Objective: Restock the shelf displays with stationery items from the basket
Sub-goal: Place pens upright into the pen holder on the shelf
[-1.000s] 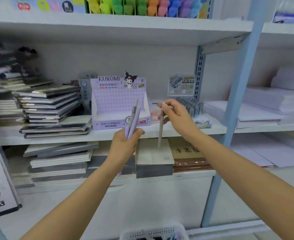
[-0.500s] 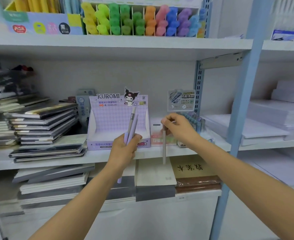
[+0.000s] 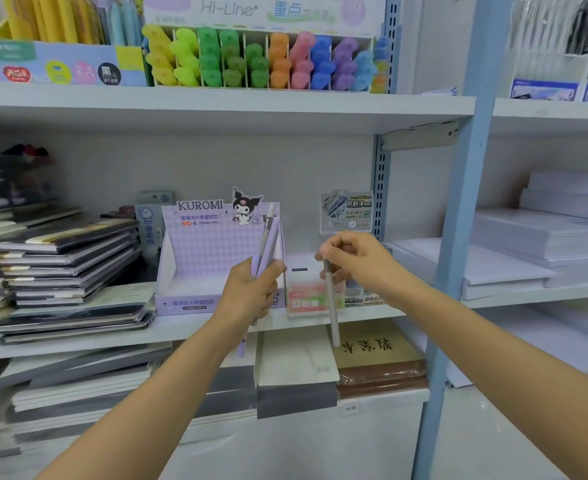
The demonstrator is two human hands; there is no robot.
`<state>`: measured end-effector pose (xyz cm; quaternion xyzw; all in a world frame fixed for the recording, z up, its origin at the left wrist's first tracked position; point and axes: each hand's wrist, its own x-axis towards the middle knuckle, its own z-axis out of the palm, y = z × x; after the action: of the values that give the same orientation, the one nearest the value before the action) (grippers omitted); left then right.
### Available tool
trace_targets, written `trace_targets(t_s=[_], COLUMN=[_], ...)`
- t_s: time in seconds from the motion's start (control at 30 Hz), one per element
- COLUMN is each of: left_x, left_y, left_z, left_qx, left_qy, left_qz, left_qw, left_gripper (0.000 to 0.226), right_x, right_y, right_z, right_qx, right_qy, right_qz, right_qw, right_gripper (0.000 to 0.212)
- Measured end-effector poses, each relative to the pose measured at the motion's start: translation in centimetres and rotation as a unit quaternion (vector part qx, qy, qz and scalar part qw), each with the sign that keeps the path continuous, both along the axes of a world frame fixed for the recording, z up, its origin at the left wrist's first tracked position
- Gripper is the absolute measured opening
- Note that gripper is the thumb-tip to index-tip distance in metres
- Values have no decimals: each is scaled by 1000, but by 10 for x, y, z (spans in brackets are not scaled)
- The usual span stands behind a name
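Right hand (image 3: pixel 358 265) seemingly edged right, pinching pen (image 3: pixel 332 306); left hand (image 3: pixel 254 289) grips pens (image 3: pixel 268 237).

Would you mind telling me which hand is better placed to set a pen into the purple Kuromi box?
Left, probably. The left hand grips two pens directly in front of the Kuromi box; the right hand pinches a grey pen hanging before the neighbouring pink box.
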<state>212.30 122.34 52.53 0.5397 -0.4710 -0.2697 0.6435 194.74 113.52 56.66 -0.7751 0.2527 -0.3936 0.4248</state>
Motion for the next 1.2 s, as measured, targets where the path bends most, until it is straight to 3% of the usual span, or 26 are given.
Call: trace_targets(t_s=[0.2, 0.3, 0.67, 1.2], left_x=[4, 7, 27, 34], left_y=[-6, -10, -32, -42], left_z=[6, 9, 15, 16], left_qx=[-6, -4, -11, -8], left_qy=[-6, -6, 16, 2], left_qz=[13, 14, 6, -20], left_qw=[1000, 1000, 1000, 1000], left_gripper=[16, 17, 22, 27], right_x=[-2, 8, 68, 78], right_y=[-12, -25, -78, -91], right_z=[30, 40, 26, 36], right_qx=[-51, -79, -122, -194], right_qy=[-224, -263, -39, 31], right_qz=[-44, -72, -82, -53], right_qw=[972, 959, 988, 979], right_gripper=[10, 7, 12, 12])
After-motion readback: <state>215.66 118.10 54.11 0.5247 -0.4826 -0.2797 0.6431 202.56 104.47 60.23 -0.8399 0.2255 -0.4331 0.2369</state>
